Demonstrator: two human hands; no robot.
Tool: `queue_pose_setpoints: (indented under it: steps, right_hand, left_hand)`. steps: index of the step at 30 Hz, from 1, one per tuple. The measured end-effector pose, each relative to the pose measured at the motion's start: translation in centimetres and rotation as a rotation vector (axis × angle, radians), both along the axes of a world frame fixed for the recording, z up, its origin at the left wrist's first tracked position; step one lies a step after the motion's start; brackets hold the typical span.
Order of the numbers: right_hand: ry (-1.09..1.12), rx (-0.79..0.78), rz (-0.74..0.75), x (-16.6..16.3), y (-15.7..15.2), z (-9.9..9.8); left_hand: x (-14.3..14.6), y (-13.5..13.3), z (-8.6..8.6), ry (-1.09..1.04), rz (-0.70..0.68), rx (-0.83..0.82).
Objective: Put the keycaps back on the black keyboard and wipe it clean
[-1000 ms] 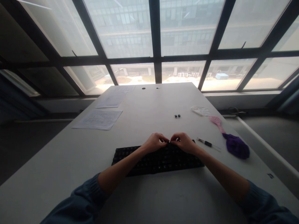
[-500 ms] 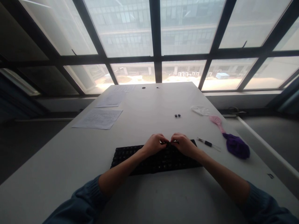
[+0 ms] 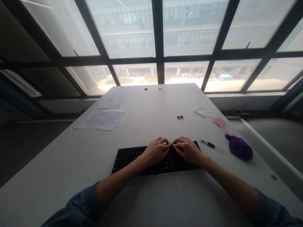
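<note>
A black keyboard (image 3: 132, 157) lies on the white table (image 3: 59, 164) in front of me. My left hand (image 3: 155, 150) rests on its upper middle with fingers curled, the tips pinched toward the right hand. My right hand (image 3: 188, 149) mirrors it, fingers bent and pinched at the same spot on the top key rows. The fingertips of both hands meet there, and whatever is between them is too small to make out. Two small black keycaps (image 3: 180, 117) lie apart on the table beyond the keyboard.
A thin metal tool with a black grip (image 3: 210, 145) lies right of the keyboard. Further right are a purple cloth (image 3: 239, 148), a pink brush (image 3: 220, 123) and a white crumpled piece (image 3: 202, 111). Paper sheets (image 3: 100, 120) lie at the far left. Large windows stand behind the table.
Both hands have sunk slightly lower and nearer to me over the keyboard, staying pinched together. The keyboard has shifted a little to the left.
</note>
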State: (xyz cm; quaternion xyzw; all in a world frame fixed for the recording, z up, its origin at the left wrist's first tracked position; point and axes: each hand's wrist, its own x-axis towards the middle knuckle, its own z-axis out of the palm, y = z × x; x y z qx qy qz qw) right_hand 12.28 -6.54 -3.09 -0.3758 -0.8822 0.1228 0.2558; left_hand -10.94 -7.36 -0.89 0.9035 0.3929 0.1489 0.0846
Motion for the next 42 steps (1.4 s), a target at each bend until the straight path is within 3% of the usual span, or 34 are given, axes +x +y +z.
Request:
queue_pose_setpoints:
  steps: [17,22,27,32,35,38,42]
  right_hand:
    - [-0.072,-0.020,-0.034,-0.1,-0.4,0.0]
    - [-0.016,-0.088,-0.045,-0.3,-0.4,0.4]
    - [0.082,-0.089,-0.160,0.6,2.3,1.8]
    - [-0.028,-0.114,-0.450,2.6,10.7,2.5]
    - [-0.080,-0.127,-0.524,3.2,15.5,1.8]
    - [-0.112,-0.135,-0.539,3.2,18.1,0.6]
    - [-0.138,-0.147,-0.502,2.9,19.3,-0.7]
  left_hand:
    - [0.2,-0.3,-0.3,0.026,0.016,-0.012]
    - [0.2,0.8,0.2,-0.047,0.046,-0.167]
    - [1.2,6.1,1.1,-0.172,0.136,-0.326]
    - [4.4,14.3,0.6,-0.227,0.276,-0.257]
    - [6.9,18.4,-0.3,-0.240,0.347,-0.222]
    - [8.8,20.7,-1.4,-0.242,0.391,-0.212]
    - [10.3,21.8,-2.5,-0.236,0.423,-0.215]
